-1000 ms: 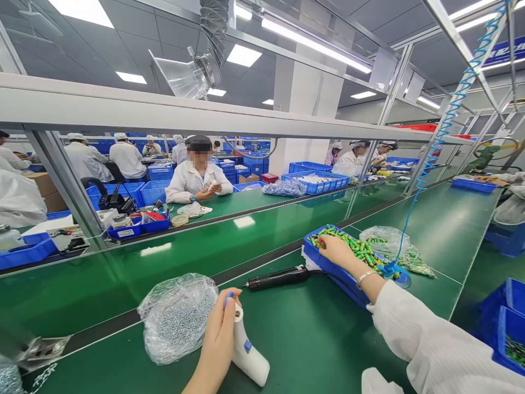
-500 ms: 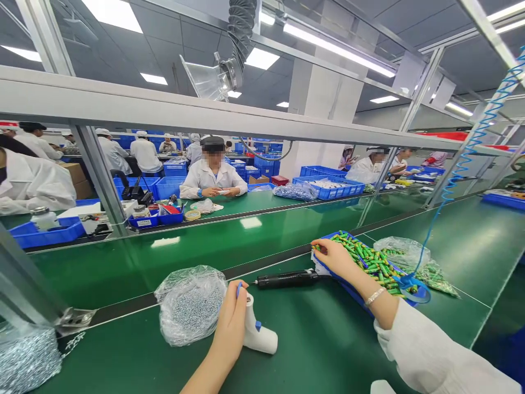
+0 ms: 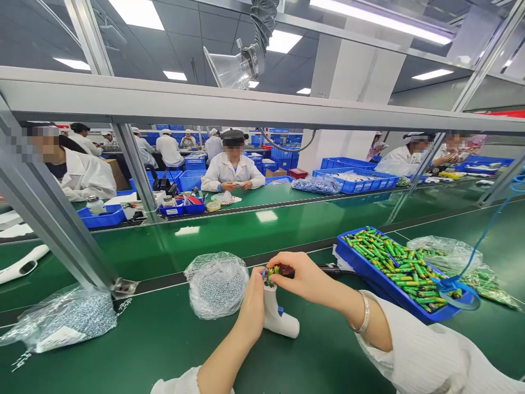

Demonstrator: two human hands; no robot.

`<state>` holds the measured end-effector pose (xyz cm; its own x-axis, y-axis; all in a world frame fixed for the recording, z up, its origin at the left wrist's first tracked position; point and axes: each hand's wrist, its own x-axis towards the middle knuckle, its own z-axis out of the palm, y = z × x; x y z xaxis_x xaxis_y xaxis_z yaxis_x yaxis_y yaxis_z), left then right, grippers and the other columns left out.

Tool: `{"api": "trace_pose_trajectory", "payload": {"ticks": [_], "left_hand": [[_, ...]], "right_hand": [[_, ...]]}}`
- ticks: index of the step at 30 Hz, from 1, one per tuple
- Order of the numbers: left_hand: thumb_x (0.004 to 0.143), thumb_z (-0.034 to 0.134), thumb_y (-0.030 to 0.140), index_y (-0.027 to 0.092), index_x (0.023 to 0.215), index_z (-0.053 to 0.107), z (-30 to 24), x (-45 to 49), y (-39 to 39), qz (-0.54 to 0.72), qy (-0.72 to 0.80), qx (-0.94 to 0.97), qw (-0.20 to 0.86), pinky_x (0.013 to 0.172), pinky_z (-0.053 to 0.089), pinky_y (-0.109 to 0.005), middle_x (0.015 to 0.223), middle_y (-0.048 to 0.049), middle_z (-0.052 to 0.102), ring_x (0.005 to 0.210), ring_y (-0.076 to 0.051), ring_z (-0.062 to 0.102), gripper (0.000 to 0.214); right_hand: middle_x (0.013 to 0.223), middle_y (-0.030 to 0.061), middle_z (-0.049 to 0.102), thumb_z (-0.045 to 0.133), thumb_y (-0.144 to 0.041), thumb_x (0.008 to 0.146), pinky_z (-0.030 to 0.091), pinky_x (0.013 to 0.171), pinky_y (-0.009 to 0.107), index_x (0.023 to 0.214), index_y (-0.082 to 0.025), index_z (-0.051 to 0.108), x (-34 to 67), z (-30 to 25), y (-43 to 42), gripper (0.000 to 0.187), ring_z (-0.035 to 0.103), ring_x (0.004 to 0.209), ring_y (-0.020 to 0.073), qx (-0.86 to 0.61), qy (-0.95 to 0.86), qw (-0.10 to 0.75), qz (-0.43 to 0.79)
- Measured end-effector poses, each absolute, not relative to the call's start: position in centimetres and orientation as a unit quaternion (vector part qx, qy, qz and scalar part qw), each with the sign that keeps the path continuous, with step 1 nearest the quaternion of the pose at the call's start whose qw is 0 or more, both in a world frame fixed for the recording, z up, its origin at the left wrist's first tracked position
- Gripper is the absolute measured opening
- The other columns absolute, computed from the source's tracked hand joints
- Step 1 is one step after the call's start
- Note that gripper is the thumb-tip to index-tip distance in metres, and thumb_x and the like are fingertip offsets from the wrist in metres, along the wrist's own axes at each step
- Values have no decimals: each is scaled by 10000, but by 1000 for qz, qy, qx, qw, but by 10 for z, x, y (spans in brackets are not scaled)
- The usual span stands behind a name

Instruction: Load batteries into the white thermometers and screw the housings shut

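Pinches green batteries [image 3: 276, 270] in right fingers [image 3: 290, 258], clasps white housing [image 3: 282, 323] in curled left fingers [image 3: 256, 283], and could drop some through uneven grip

Factory assembly hall, long green benches [image 3: 164, 350], white-coated workers [image 3: 233, 169], blue bins [image 3: 353, 180]

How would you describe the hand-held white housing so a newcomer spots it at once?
On the green bench nearest the viewer, find the more central bag of metallic bits. Just right of it, the left hand holds the white housing, with green cylinders in the right hand at its upper end. The white piece at far left has a dark oval; this one has a blue tab.
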<state>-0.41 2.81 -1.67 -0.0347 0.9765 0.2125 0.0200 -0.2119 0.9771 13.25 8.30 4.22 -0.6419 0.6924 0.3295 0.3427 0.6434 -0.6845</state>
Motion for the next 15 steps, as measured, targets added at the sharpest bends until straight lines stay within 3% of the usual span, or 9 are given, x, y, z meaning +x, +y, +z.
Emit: {"api": "trace_pose_trajectory", "payload": {"ticks": [9,15], "left_hand": [[936,162,541,177,1054,489,-18,-3,29,560,438,546,443,937,350,-355,1102,-83,533,1087,-214,455,504],[928,140,556,186,1003,479,-19,-3,28,548,447,553,441,892,358,-368,949,-66,531,983,-219,477,507]], "right_hand": [[833,-11,635,608,-119,774,404,550,185,919,-180,650,131,47,82,163,563,675,118,-302,-872,265,281],[814,-11,629,596,-114,792,432,602,183,932,-168,634,141,52,81,156,573,676,112,-287,-886,226,285]]}}
